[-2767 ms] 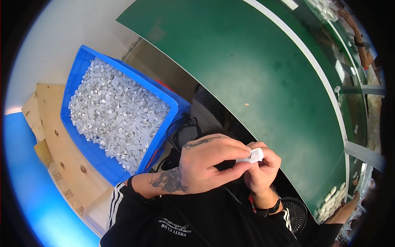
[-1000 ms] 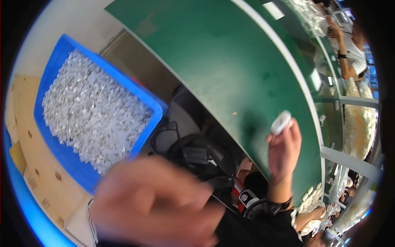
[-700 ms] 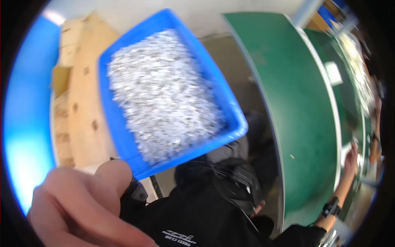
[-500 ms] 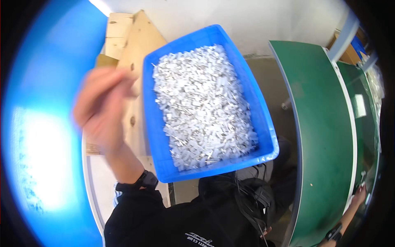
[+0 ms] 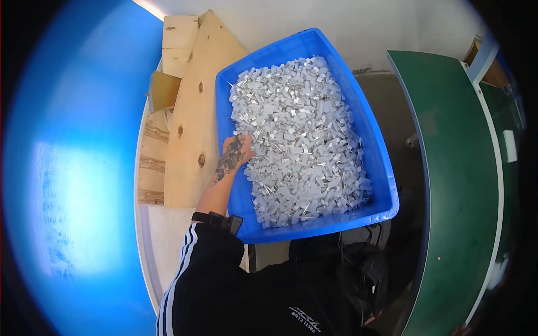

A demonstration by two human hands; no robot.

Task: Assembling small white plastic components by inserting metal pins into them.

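Note:
A deep blue plastic bin [image 5: 370, 129] holds a heap of small white plastic pieces with thin metal pins [image 5: 302, 145]. My left hand [image 5: 238, 150] reaches over the bin's left wall, back of the hand up, against the heap's left side. Its fingers point down and are hidden, so I cannot see whether they grip any pieces. At the lower right rim only a sliver of my right hand [image 5: 462, 330] shows, low on the green tabletop; its fingers are out of sight.
Wooden boards [image 5: 190, 129] stand left of the bin beside a bright blue panel [image 5: 84, 168]. To the right, a long green tabletop [image 5: 459, 168] with a pale edge runs front to back. Black cables [image 5: 364, 269] hang near my lap.
My left hand has come down from left of the bin to the pieces. My right hand has drawn back toward the lower edge from the far side of the green tabletop. The view has shifted.

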